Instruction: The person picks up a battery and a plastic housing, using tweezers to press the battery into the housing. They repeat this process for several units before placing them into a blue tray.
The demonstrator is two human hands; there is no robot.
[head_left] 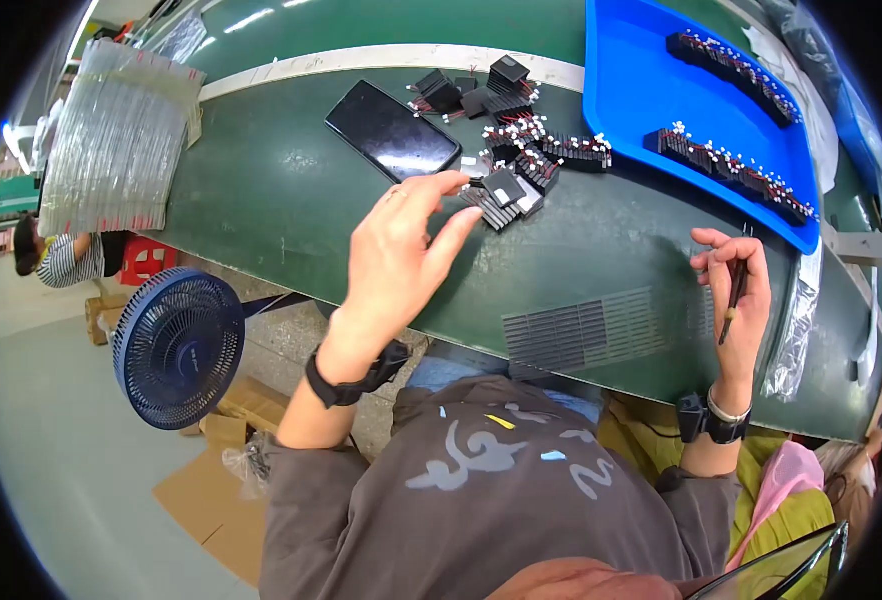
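Observation:
My left hand (pixel 399 245) reaches over the green table with thumb and forefinger apart. Its fingertips are close to a loose black square part (pixel 503 187) at the near end of a pile of black parts (pixel 506 105) with thin red wires and white connectors. Nothing shows between those fingers. Farther right, my right hand (pixel 741 285) is closed around slim dark tweezers (pixel 736 290), their tips pointing away from me. Between my hands, near the table's front edge, lies a sheet of narrow dark strips (pixel 571 333), partly used up on its right side.
A blue tray (pixel 701 185) at the far right holds two rows of wired black parts. A black phone (pixel 393 130) lies left of the pile. Stacked clear plastic trays (pixel 116 140) stand far left. A blue fan (pixel 181 345) stands beside the table; another person (pixel 66 258) is beyond it.

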